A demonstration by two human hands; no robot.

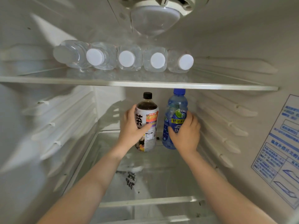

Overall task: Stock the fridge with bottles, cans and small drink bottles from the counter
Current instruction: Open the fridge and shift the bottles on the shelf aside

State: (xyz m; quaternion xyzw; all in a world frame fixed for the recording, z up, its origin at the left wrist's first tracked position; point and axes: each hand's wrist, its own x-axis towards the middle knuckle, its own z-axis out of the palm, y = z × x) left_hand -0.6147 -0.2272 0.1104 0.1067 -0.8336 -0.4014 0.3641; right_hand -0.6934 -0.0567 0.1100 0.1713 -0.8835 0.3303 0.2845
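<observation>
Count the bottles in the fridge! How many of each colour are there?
Clear bottles with white caps, lying on the top shelf: 5
Dark tea bottle, in the left hand: 1
Blue bottle, in the right hand: 1
Total: 7

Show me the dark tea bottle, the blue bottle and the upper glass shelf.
dark tea bottle (pixel 152 116): head view, on its label.
blue bottle (pixel 177 102): head view, on its upper body.
upper glass shelf (pixel 145 83): head view, on its front edge.

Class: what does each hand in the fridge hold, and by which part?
The left hand grips the dark tea bottle round its labelled middle; the right hand grips the blue bottle round its labelled middle.
</observation>
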